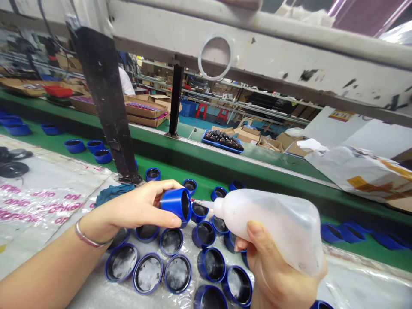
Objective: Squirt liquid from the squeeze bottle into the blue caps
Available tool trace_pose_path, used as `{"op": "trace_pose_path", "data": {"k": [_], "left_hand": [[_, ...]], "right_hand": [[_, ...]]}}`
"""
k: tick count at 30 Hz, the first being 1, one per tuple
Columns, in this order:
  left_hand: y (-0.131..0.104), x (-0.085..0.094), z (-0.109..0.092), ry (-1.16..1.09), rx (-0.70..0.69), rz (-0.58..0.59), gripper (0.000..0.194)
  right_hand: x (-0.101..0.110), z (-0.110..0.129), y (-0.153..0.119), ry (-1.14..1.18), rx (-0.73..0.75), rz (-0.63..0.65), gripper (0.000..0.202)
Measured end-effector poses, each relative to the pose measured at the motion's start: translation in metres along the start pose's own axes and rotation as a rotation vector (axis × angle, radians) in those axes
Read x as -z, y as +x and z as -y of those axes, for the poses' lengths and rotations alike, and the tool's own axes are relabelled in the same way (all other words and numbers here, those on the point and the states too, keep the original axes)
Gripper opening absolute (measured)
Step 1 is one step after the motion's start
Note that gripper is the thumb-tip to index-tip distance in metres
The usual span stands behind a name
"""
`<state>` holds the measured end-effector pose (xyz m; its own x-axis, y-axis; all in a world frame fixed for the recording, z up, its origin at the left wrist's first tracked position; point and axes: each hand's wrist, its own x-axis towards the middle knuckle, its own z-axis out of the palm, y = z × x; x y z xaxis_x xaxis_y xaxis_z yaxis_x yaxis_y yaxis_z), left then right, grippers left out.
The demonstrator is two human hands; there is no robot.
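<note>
My left hand (146, 204) is closed around a blue cup-shaped part (173, 203), tilted so its dark opening faces right. In my right hand (273, 262) lies a translucent white squeeze bottle (273, 219), held on its side with the thin nozzle pointing left. The nozzle tip is at or close to the rim of the blue part; whether they touch I cannot tell. Below both hands, several similar blue-rimmed parts (178, 273) stand on the plastic-covered table (80, 257), open side up, with black and greyish insides.
More blue parts (74, 146) sit on the green conveyor belt (141, 163) behind the table. A black post (104, 94) rises at the left, beside a teal cloth (112, 192). Across the belt are a blue tray (222, 146) of dark items and open cardboard boxes (144, 111).
</note>
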<state>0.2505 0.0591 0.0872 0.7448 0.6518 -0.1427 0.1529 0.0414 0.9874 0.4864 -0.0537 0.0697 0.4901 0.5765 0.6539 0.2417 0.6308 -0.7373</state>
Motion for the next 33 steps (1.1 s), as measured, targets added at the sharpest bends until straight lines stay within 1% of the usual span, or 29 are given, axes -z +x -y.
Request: {"op": "trace_pose_path", "data": {"k": [7, 10, 17, 21, 25, 30, 33], "left_hand": [[-0.0011, -0.0016, -0.0023, -0.013, 0.014, -0.003, 0.063], [-0.0009, -0.0020, -0.0026, -0.019, 0.017, 0.003, 0.062], [-0.0012, -0.0008, -0.0027, -0.016, 0.017, 0.005, 0.065], [-0.0022, -0.0005, -0.0021, -0.001, 0.005, 0.000, 0.065], [-0.0016, -0.0005, -0.0017, 0.003, 0.002, -0.002, 0.066], [-0.0011, -0.0009, -0.0020, -0.002, 0.005, 0.010, 0.066], [-0.0016, -0.0009, -0.0026, 0.002, 0.000, 0.007, 0.065]], "right_hand": [[-0.0014, -0.0017, 0.0024, -0.028, 0.057, 0.035, 0.025], [-0.0045, -0.0008, 0.0043, -0.030, 0.052, 0.056, 0.026], [-0.0064, 0.0037, 0.0043, -0.042, 0.029, -0.010, 0.025], [-0.0037, -0.0001, 0.0018, -0.072, 0.018, -0.023, 0.024], [-0.0036, -0.0006, 0.0001, -0.054, 0.000, -0.008, 0.023], [-0.0073, 0.0054, 0.0032, -0.039, 0.044, -0.008, 0.025], [-0.0080, 0.0050, 0.0052, -0.054, 0.065, -0.011, 0.024]]}}
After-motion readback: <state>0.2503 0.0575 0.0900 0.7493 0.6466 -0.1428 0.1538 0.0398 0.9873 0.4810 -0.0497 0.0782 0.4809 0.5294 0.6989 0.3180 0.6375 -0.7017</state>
